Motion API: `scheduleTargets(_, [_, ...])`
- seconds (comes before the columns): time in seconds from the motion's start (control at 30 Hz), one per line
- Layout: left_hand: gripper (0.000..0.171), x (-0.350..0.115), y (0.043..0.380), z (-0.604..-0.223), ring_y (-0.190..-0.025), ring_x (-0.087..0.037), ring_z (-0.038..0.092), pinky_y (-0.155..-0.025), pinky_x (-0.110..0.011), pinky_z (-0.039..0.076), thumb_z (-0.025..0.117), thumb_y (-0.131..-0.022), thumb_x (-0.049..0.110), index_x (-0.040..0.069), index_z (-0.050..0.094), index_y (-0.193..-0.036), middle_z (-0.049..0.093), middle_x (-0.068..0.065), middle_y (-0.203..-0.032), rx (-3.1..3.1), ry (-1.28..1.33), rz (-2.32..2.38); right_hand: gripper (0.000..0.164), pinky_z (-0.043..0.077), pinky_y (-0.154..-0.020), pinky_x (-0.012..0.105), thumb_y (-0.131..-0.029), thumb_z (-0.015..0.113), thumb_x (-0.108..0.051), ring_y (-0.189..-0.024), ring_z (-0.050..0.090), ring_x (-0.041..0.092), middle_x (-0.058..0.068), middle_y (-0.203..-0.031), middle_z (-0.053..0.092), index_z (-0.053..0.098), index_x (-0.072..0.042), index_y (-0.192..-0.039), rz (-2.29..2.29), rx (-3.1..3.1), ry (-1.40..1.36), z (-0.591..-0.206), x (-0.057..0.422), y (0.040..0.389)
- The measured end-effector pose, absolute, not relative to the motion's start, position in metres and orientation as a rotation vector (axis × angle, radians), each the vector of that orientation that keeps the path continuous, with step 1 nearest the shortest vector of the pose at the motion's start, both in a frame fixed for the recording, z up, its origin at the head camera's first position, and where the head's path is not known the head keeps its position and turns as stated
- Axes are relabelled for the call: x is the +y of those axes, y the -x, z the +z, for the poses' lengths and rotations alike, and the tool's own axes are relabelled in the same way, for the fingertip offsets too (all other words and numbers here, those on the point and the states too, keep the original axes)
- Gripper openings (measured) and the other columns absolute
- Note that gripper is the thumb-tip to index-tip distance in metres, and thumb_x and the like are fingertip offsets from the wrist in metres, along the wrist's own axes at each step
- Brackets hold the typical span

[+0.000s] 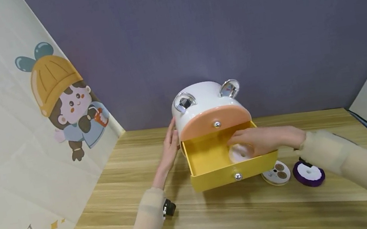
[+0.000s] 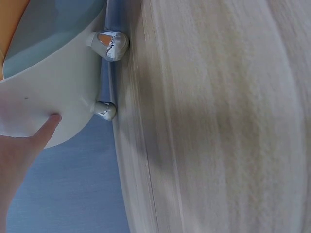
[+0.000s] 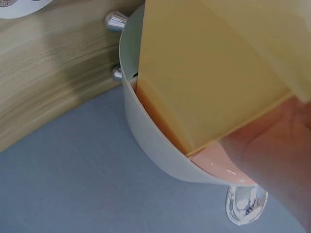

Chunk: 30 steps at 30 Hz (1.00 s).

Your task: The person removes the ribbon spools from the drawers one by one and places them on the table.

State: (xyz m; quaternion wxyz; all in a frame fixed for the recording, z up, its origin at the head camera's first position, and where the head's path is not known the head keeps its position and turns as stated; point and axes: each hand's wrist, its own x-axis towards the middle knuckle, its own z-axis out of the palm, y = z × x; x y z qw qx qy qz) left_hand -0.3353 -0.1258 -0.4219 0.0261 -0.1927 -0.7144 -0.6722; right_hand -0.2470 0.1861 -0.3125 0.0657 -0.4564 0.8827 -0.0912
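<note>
A rounded white storage box (image 1: 201, 92) with silver ear-like pieces has its lower yellow drawer (image 1: 207, 157) pulled out. The peach upper front (image 1: 202, 124) is closed. My left hand (image 1: 170, 147) rests against the box's left side with straight fingers; in the left wrist view a fingertip (image 2: 56, 117) touches the white wall. Inside the drawer, my right hand (image 1: 257, 140) holds a white ribbon spool (image 1: 240, 153) at its edge, the fingers bent over its top. In the right wrist view the drawer's side (image 3: 209, 73) hides the fingers and the spool.
Right of the drawer, a white spool with brown circles (image 1: 278, 173) and a purple ribbon spool (image 1: 309, 173) lie on the wooden table (image 1: 219, 219). A dark panel (image 1: 227, 26) stands right behind the box. Short silver feet (image 2: 112, 46) support the box.
</note>
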Motion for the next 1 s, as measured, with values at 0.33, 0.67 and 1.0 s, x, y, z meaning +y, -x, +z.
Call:
scheduleTargets(0.33, [0.053, -0.124, 0.315, -0.399, -0.142, -0.043, 0.039, -0.107, -0.056, 0.048, 0.033, -0.109, 0.027, 0.025, 0.017, -0.160, 0.011, -0.008, -0.169, -2.238, 0.615, -2.104, 0.056, 0.054, -0.091, 0.039, -0.079, 0.062, 0.011, -0.098, 0.057, 0.018, 0.008, -0.121, 0.066, 0.059, -0.006, -0.132, -0.193, 2.561, 1.387, -0.317, 0.181, 0.253])
scheduleTargets(0.67, [0.053, -0.126, 0.323, -0.405, -0.141, -0.043, 0.040, -0.105, -0.055, 0.050, 0.033, -0.109, 0.030, 0.029, 0.018, -0.159, 0.013, -0.006, -0.168, -2.226, 0.604, -2.117, 0.056, 0.053, -0.096, 0.040, -0.082, 0.060, 0.012, -0.105, 0.057, 0.019, 0.008, -0.126, 0.065, 0.058, -0.006, -0.135, -0.170, 2.552, 1.353, -0.316, 0.177, 0.252])
scheduleTargets(1.0, [0.050, -0.127, 0.333, -0.424, -0.131, -0.043, 0.052, -0.101, -0.054, 0.054, 0.037, -0.107, 0.042, 0.041, 0.024, -0.156, 0.035, -0.014, -0.158, -2.198, 0.584, -2.093, 0.055, 0.052, -0.095, 0.040, -0.081, 0.059, 0.012, -0.104, 0.056, 0.020, 0.008, -0.123, 0.065, 0.058, -0.005, -0.133, -0.161, 2.537, 1.392, -0.313, 0.177, 0.251])
